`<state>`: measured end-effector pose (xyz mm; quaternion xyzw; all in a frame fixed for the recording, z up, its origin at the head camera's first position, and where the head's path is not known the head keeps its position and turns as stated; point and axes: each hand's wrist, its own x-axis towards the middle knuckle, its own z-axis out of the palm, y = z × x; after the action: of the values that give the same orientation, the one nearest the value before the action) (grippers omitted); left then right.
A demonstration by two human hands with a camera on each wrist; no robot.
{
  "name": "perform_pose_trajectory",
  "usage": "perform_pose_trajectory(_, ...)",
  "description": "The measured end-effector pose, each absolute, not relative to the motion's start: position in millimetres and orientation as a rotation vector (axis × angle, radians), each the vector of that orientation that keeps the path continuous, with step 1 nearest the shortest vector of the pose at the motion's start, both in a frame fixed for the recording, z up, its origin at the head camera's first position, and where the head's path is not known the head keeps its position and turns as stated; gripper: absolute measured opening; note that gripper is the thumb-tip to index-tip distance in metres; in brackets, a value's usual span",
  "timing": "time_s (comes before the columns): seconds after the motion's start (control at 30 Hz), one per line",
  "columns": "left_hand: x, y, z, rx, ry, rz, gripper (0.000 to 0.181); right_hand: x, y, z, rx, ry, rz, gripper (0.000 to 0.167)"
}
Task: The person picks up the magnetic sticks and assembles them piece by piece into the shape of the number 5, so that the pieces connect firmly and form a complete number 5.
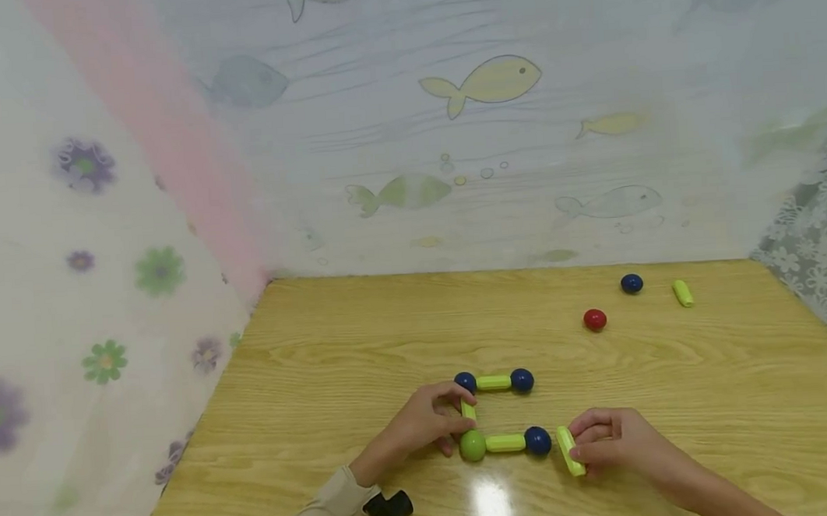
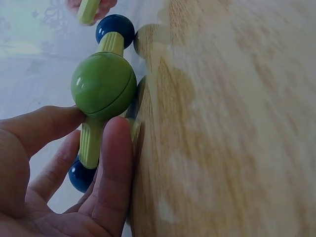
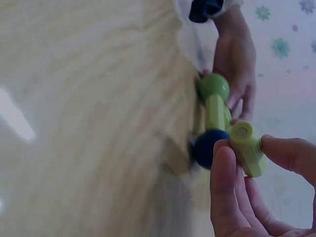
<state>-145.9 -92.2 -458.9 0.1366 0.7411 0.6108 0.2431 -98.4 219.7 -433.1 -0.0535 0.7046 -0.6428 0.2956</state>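
Observation:
Magnetic rods and balls form a three-sided shape on the table. A green ball [image 1: 473,446] is its near-left corner, joined by a yellow-green rod [image 1: 505,443] to a blue ball [image 1: 538,441]. Along the far side, another rod [image 1: 493,382] links two blue balls [image 1: 522,381]. My left hand [image 1: 423,417] pinches the left side rod [image 2: 90,143] between thumb and fingers, its thumb touching the green ball [image 2: 103,83]. Between thumb and fingertips, my right hand [image 1: 623,442] holds a loose yellow-green magnetic rod [image 3: 249,153], slightly apart from the near blue ball; its metal end shows.
Toward the back right of the wooden table [image 1: 361,323] lie a red ball [image 1: 595,320], a blue ball [image 1: 632,283] and a yellow-green rod [image 1: 682,293]. A fish-patterned curtain [image 1: 379,135] borders the back, a flowered one [image 1: 93,306] the left.

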Motion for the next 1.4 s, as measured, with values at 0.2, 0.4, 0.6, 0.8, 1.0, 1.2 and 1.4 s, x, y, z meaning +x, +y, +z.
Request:
perform_pose_trajectory(0.2, -145.9, -93.1, -457.4, 0.374, 2.027, 1.669, 0.024, -82.9, 208.8, -446.2, -0.122, 1.822, -1.735, 0.030)
perform_pose_trajectory(0.4, -145.9, -93.0, -459.3, 0.369, 2.025, 1.673, 0.025, -76.0, 196.9, -451.9, -0.128, 1.878, -1.714, 0.033)
perform_pose_trajectory(0.6, -145.6, -92.4, -460.5, 0.375, 2.026, 1.661, 0.025, -74.1, 188.6, -453.1, -0.133, 1.936, -1.692, 0.030)
perform_pose_trajectory(0.8, -146.9, -92.3, -460.9, 0.358, 2.028, 1.662, 0.026, -75.8, 183.7, -452.8, -0.146, 2.023, -1.661, 0.032)
perform_pose_trajectory(1.0, -148.9, -91.5, -459.4, 0.369, 2.045, 1.667, 0.026, -82.1, 182.3, -448.8, -0.183, 2.083, -1.629, 0.035)
perform_pose_trajectory(1.2, -149.6, -88.6, -456.9, 0.346, 2.041, 1.670, 0.025, -98.7, 197.7, -436.3, -0.233, 2.248, -1.520, 0.029)
perform_pose_trajectory(1.4, -152.3, -87.7, -458.2, 0.324, 2.080, 1.653, 0.026, -137.9, 230.9, -419.9, -0.180, 2.628, -1.369, 0.032)
